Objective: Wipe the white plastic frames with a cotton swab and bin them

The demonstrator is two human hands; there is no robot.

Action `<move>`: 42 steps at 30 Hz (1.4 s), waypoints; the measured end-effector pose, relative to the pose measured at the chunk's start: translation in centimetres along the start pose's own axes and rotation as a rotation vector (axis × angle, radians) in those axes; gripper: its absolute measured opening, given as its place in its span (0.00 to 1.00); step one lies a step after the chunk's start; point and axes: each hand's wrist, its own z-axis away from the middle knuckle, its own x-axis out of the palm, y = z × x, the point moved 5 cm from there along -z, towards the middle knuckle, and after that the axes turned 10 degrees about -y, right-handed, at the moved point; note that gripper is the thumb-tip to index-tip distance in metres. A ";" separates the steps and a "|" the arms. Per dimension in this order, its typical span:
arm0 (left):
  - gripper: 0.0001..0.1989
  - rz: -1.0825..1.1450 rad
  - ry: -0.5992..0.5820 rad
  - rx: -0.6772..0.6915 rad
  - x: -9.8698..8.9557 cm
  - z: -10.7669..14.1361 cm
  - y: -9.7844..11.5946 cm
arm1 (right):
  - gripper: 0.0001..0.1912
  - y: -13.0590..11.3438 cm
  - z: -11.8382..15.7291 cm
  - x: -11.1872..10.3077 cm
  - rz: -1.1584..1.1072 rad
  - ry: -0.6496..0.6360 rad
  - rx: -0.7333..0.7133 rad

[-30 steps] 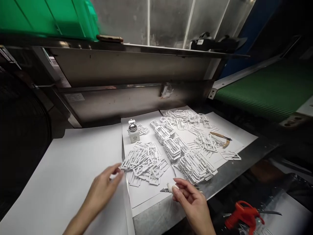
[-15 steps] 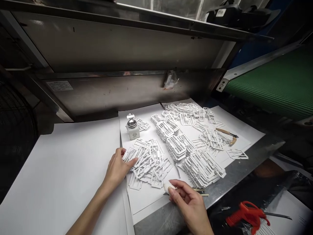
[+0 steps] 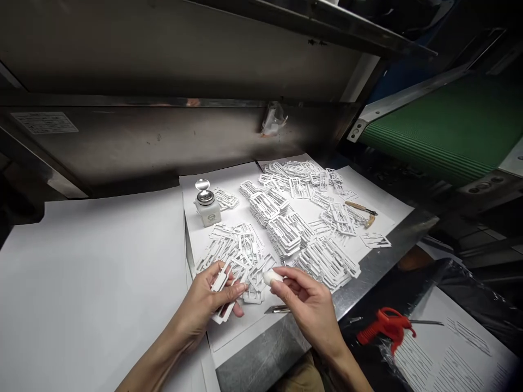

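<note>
My left hand is closed on a flat white frame with cut-out slots, raised in front of a loose heap of similar frames. Between the thumb and fingertips of my right hand is a small white wad, perhaps cotton; it is apart from the frame. Neat stacks of slotted frames stand just beyond my right hand. A white dispenser bottle with its metal lid up stands behind the heap. A pair of metal tweezers lies partly hidden behind my right hand.
White paper covers the metal table. Wooden-handled tools lie at the right among more frames. A red air gun lies lower right on dark plastic. A green conveyor belt runs at the right; a metal panel closes the back.
My left hand has lifted a frame from the heap and brought it nearer me. My right hand, still pinching the white wad, is slightly higher and closer to it. The view has shifted.
</note>
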 end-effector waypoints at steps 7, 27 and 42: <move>0.15 0.009 -0.043 -0.044 1.8 0.5 -0.8 | 0.09 -1.4 -0.7 0.1 0.180 0.017 -0.161; 0.16 0.178 0.021 -0.116 2.5 0.8 -1.1 | 0.08 -2.6 -0.7 0.1 0.383 -0.046 -0.295; 0.13 0.233 0.055 -0.034 2.3 0.2 -1.5 | 0.08 -1.7 0.4 1.0 0.368 -0.023 -0.275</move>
